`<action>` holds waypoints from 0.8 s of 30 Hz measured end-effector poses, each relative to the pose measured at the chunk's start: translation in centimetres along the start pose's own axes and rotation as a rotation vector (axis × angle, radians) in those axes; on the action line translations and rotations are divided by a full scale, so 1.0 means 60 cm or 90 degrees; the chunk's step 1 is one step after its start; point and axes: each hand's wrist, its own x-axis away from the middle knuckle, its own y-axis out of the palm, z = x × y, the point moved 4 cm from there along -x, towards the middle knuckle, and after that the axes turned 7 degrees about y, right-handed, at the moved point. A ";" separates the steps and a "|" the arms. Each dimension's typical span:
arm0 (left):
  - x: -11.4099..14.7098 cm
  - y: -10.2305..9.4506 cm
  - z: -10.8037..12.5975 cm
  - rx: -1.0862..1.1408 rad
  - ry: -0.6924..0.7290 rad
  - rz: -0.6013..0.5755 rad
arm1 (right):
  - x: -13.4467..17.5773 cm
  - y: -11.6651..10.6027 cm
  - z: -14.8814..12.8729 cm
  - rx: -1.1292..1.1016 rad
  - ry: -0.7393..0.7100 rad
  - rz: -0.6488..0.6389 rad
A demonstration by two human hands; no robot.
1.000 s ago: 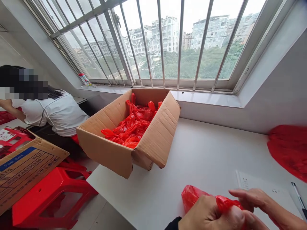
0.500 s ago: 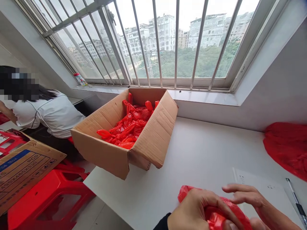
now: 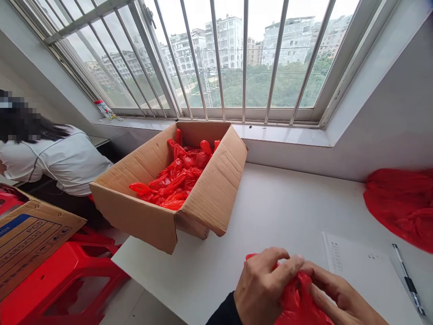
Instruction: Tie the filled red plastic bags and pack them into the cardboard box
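Observation:
A red plastic bag (image 3: 297,300) is held over the near edge of the white table, at the bottom of the head view. My left hand (image 3: 262,282), in a dark sleeve, pinches the bag's gathered top. From the other side, my right hand (image 3: 338,291) grips the same bunched plastic, and the fingertips of both hands nearly meet. What is inside the bag is hidden. Beyond my hands stands an open cardboard box (image 3: 209,192) holding several knotted red plastic bags (image 3: 182,169).
A paper sheet (image 3: 358,266) and a pen (image 3: 408,280) lie right of my hands on the white table (image 3: 277,203). A red bag pile (image 3: 402,207) sits at the far right. Left are a red stool (image 3: 61,271), another carton (image 3: 37,239) and a seated person (image 3: 64,158). A barred window is behind.
My right hand has come in from the right with its fingers apart and closed on the bag. The bag's top is now bunched up between both hands. The view has shifted slightly.

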 end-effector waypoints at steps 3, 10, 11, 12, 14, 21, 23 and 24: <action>-0.003 -0.012 -0.003 0.002 0.050 -0.075 | 0.010 -0.019 0.005 0.034 0.052 0.100; 0.102 -0.033 -0.089 -0.102 -0.030 -0.161 | 0.055 -0.110 0.092 0.129 0.157 0.273; 0.118 -0.030 -0.099 -0.117 -0.054 -0.195 | 0.060 -0.115 0.105 0.123 0.169 0.287; 0.129 -0.027 -0.106 -0.128 -0.075 -0.226 | 0.063 -0.117 0.114 0.110 0.170 0.294; 0.134 -0.017 -0.103 -0.145 -0.089 -0.253 | 0.062 -0.107 0.117 0.069 0.147 0.310; 0.098 0.074 -0.047 -0.183 0.097 -0.288 | 0.035 0.009 0.097 0.188 -0.039 0.289; 0.108 0.101 -0.049 -0.189 0.116 -0.285 | 0.030 0.043 0.114 0.334 -0.095 0.287; 0.114 0.111 -0.051 -0.190 0.117 -0.274 | 0.028 0.055 0.126 0.399 -0.109 0.298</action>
